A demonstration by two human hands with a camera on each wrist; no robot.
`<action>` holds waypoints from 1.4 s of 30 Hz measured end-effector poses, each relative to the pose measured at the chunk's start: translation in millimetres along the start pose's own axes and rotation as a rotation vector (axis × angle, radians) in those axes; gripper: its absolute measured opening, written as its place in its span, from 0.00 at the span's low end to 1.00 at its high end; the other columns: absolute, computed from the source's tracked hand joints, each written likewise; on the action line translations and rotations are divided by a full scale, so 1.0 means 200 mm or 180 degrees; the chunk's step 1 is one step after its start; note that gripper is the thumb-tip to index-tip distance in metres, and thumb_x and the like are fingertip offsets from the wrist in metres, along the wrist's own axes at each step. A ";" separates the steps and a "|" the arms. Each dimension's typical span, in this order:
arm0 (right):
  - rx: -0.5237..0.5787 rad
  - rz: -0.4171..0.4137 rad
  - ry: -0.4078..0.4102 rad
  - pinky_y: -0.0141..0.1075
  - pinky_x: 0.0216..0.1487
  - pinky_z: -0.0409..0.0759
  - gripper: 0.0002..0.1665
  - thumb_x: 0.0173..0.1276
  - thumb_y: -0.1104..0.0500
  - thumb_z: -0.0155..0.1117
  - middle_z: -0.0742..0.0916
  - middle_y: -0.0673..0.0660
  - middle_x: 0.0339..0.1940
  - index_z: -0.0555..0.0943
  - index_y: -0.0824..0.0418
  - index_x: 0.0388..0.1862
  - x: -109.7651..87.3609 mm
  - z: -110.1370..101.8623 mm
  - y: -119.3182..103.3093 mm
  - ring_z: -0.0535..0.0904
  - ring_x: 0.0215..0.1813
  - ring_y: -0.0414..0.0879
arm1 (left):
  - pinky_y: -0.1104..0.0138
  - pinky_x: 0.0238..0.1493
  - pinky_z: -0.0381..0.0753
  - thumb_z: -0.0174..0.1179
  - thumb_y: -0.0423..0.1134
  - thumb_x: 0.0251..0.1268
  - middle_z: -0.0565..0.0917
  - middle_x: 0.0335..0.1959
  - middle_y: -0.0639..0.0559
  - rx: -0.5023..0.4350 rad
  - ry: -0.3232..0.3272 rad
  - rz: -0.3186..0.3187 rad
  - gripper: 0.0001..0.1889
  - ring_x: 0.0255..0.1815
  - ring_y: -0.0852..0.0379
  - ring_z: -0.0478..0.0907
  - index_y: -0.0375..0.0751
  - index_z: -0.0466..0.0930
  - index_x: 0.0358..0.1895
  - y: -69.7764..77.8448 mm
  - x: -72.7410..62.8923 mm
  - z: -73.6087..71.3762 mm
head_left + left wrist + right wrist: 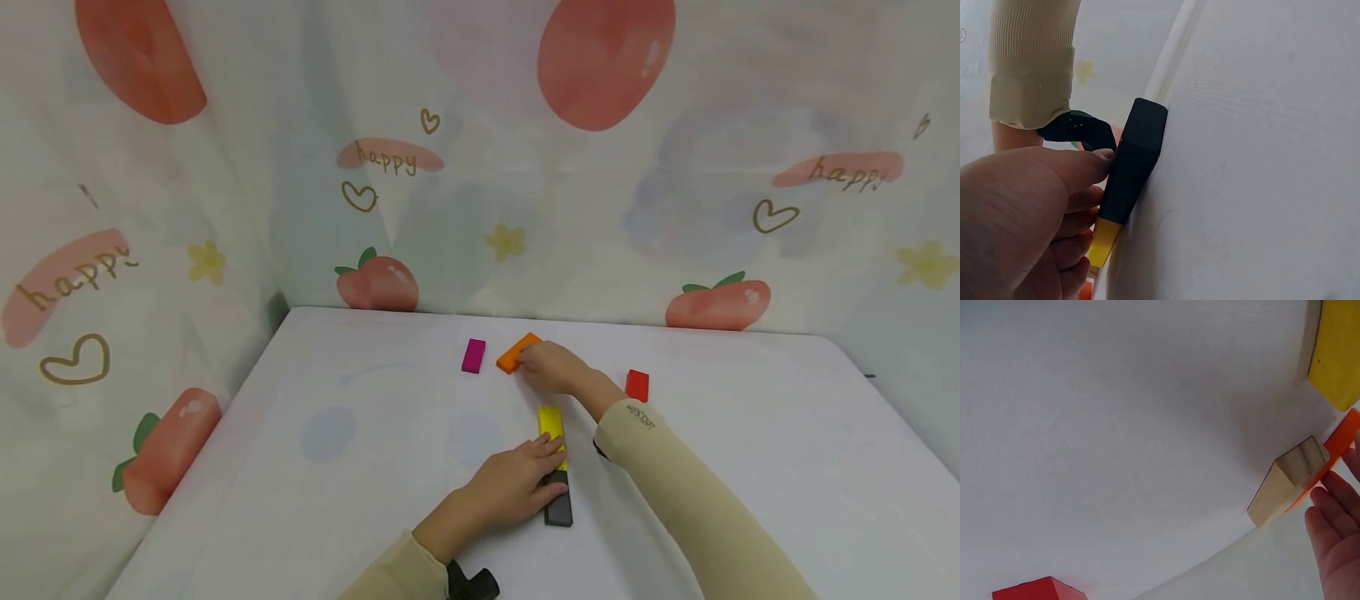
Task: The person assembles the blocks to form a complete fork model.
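My left hand lies across a yellow block and a dark grey block, which stand end to end in one line. Its fingers stretch over the yellow one, while the thumb touches the dark block in the left wrist view. Farther back, my right hand holds an orange block at its near right side, fingertips on the painted face. Bare wood sides of this orange block show in the right wrist view; the right thumb is hidden there.
A magenta block lies left of the orange one. Beside the right forearm is a red block, partly covered by the sleeve. The white table meets a patterned cloth backdrop at its back edge.
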State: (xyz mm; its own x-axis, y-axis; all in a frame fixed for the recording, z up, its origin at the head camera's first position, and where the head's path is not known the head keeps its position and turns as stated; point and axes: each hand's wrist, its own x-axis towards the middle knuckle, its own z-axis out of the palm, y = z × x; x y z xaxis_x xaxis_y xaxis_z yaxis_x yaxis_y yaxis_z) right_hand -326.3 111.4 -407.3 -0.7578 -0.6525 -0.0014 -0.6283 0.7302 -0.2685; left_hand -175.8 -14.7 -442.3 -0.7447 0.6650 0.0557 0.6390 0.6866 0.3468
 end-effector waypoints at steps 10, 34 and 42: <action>0.0102 0.0059 0.0028 0.45 0.51 0.75 0.13 0.65 0.64 0.55 0.84 0.60 0.42 0.81 0.69 0.45 0.01 -0.01 0.03 0.78 0.41 0.53 | 0.69 0.64 0.57 0.45 0.52 0.70 0.64 0.67 0.53 0.0062 0.0029 0.0065 0.25 0.68 0.59 0.56 0.43 0.68 0.64 -0.01 0.00 0.01; 0.0275 0.1013 0.0085 0.44 0.42 0.72 0.16 0.71 0.60 0.48 0.79 0.58 0.30 0.78 0.71 0.44 -0.05 -0.05 0.22 0.71 0.34 0.52 | 0.69 0.63 0.58 0.45 0.53 0.70 0.64 0.67 0.54 0.0182 0.0003 -0.0004 0.25 0.68 0.61 0.55 0.46 0.68 0.65 0.01 0.00 0.00; 0.0210 0.1015 0.0116 0.45 0.44 0.73 0.16 0.71 0.62 0.49 0.82 0.63 0.39 0.78 0.72 0.46 -0.07 -0.06 0.24 0.72 0.36 0.54 | 0.69 0.63 0.59 0.45 0.53 0.70 0.64 0.67 0.55 0.0142 -0.0016 -0.0015 0.25 0.68 0.61 0.55 0.46 0.68 0.64 0.00 0.01 0.01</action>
State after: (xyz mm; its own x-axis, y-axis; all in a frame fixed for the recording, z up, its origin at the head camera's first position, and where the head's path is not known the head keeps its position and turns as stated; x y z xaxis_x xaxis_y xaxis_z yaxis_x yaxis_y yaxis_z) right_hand -348.6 158.1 -408.3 -0.9211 -0.3844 -0.0614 -0.3462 0.8811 -0.3220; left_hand -176.0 -12.1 -444.5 -0.7468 0.6633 0.0495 0.6437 0.7020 0.3048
